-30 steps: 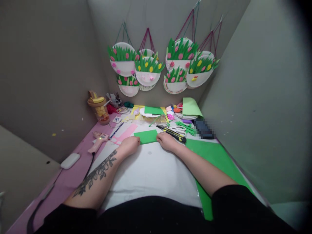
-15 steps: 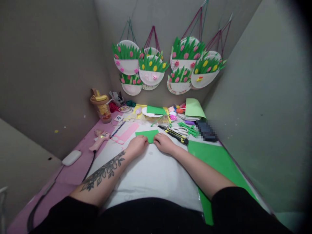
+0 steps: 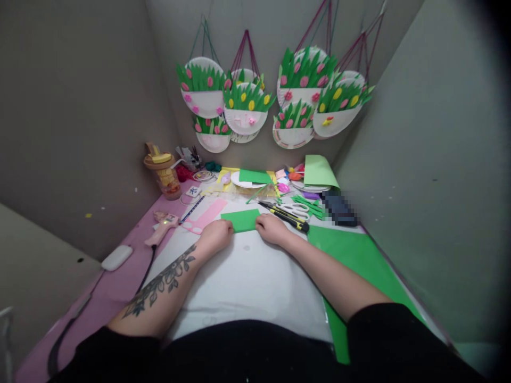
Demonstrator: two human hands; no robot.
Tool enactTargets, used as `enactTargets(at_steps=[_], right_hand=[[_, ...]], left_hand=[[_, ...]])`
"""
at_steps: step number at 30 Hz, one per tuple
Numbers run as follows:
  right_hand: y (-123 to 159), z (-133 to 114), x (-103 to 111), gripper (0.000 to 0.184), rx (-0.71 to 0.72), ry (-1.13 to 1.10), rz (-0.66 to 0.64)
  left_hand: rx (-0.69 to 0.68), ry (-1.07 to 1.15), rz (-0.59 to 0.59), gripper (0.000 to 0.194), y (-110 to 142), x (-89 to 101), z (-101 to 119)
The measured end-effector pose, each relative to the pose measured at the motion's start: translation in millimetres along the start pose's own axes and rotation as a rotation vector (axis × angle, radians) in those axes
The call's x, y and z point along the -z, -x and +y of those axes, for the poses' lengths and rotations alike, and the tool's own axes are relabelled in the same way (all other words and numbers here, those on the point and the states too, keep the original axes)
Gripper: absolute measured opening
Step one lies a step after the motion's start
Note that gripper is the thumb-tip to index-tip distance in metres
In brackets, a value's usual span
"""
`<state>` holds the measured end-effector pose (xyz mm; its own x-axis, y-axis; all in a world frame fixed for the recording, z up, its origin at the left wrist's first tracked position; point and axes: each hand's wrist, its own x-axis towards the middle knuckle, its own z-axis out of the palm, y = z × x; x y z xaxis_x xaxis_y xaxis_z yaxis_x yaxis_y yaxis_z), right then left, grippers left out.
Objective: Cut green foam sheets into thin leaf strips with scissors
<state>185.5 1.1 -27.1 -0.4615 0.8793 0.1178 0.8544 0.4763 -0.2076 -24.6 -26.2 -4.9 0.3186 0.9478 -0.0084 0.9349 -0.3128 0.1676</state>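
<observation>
A small folded piece of green paper lies on the white sheet in front of me. My left hand rests curled at its left near corner, fingers pressed down on the edge. At the right near corner my right hand does the same, fingers closed on the paper's edge. Both forearms stretch across the white sheet; the left one bears a tattoo.
A large green sheet lies at the right. Beyond the hands are a yellow utility knife, scissors, green strips, a pink paper cutout, a glue gun, a drink cup and paper plates. Decorated paper-plate baskets hang on the back wall.
My hands slid together along the green paper's near edge half a second ago, then moved apart again to its corners. The view shifted slightly.
</observation>
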Motion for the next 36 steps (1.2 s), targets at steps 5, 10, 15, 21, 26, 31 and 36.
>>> enactTargets(at_steps=[5,10,15,21,26,31,36], right_hand=[[2,6,4,0.022,-0.071,0.040,-0.035],[3,7,4,0.023,-0.115,0.073,-0.043],[2,6,5,0.024,-0.144,0.102,-0.077],[4,6,4,0.022,-0.129,0.103,-0.049],[7,-1,1,0.013,0.076,-0.042,0.046],[1,-11,-2,0.013,0.111,-0.145,0.024],[-5,-16,-3,0.018,0.065,-0.077,0.004]], left_hand=[[0.071,-0.026,-0.035,0.025,2,2.3,-9],[0.097,-0.062,-0.074,0.028,3,4.0,-11],[0.096,-0.095,-0.102,0.031,3,7.7,-6],[0.080,-0.124,-0.068,0.030,7,10.0,-2],[-0.117,-0.099,0.068,0.026,8,4.4,-3],[-0.174,0.018,0.080,0.026,1,-5.1,4],[-0.103,0.049,0.074,0.028,-7,-10.3,9]])
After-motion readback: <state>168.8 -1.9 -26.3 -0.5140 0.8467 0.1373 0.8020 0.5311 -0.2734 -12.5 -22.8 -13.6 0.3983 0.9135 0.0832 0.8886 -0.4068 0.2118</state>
